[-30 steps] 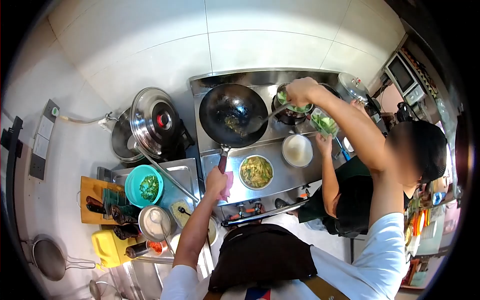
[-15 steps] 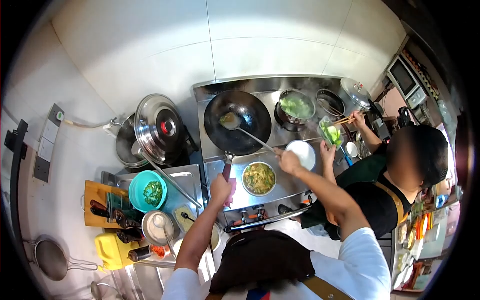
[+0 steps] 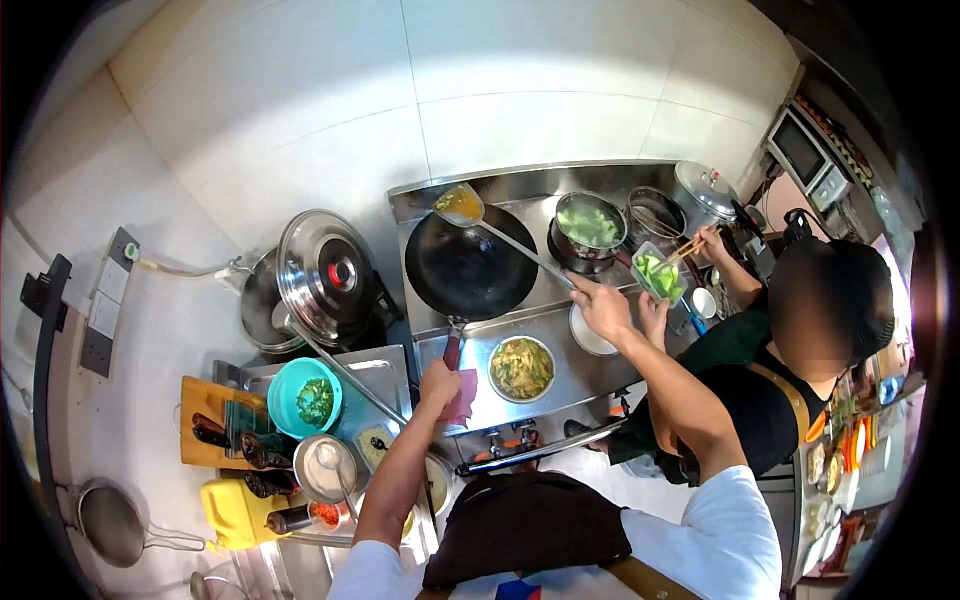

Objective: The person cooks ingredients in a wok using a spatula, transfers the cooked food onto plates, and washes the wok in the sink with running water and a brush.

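Note:
My left hand (image 3: 440, 384) is closed round the handle (image 3: 454, 348) of a dark wok (image 3: 470, 275), with a pink cloth (image 3: 461, 398) beside the fingers. My right hand (image 3: 603, 312) grips the long handle of a metal cooking ladle (image 3: 515, 243). The ladle's bowl, at the wok's back rim, carries yellow-brown food (image 3: 461, 205). Only a dark, oily sheen shows inside the wok. In front of it stands a metal bowl of cooked food in sauce (image 3: 522, 369). A white bowl (image 3: 590, 335) sits partly hidden under my right forearm.
At my right a co-worker holds chopsticks (image 3: 688, 248) over a clear box of green vegetables (image 3: 657, 275). A pot of greens (image 3: 590, 222) steams behind. To my left are a lidded pot (image 3: 330, 275), a turquoise bowl (image 3: 283, 398) and a yellow jug (image 3: 228, 513).
The ladle has come up from inside the wok to its back rim, carrying food. My right hand has risen with it. My left hand stays on the wok handle.

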A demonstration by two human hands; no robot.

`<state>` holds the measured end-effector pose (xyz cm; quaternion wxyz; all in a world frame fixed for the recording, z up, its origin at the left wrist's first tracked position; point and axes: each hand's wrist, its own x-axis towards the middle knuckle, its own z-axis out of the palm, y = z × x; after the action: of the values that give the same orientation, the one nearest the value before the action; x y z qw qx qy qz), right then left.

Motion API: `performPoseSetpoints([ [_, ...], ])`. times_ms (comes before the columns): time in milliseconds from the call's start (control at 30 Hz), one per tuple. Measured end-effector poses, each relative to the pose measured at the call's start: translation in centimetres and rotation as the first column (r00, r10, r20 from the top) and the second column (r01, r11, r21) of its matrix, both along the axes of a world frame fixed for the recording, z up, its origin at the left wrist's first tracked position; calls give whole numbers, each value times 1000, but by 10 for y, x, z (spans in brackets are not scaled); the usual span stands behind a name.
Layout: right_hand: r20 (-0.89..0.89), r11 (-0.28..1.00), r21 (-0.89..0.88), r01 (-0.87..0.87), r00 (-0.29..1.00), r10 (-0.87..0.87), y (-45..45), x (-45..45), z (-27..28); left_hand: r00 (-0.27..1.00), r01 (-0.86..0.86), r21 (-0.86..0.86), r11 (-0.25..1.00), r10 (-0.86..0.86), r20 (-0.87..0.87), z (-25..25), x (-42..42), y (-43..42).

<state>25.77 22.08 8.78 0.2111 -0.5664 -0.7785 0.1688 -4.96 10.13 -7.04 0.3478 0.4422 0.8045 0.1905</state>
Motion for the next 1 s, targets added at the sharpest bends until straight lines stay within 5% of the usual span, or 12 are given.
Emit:
performPoseSetpoints([
  [67,110,1000,-11,13,994,-12,-35,14,38,998,-3,-30,1000,5,59,5,-3,3],
  [167,434,930,348,-120,900,-47,-70,57,28,998,37,33,999,-38,56,-10,-13,5],
  [233,391,975,210,-77,920,-12,-96,80,30,993,20,27,999,-23,114,6,-12,3],
  [300,117,979,-196,54,993,-32,-125,96,41,990,14,19,1000,-17,137,3,-14,4],
  [333,120,946,-304,117,989,-84,-138,97,54,992,27,12,1000,-28,125,1,-15,5],
  [433,233,950,-294,106,972,-36,-160,121,54,992,59,-19,998,-57,113,-2,-18,6],
  [733,741,996,-80,-32,667,81,-154,73,57,997,68,76,995,-71,35,-25,-21,6],
  [1000,714,993,109,-43,698,-48,-188,65,51,996,50,97,994,-57,69,-20,-18,3],
])
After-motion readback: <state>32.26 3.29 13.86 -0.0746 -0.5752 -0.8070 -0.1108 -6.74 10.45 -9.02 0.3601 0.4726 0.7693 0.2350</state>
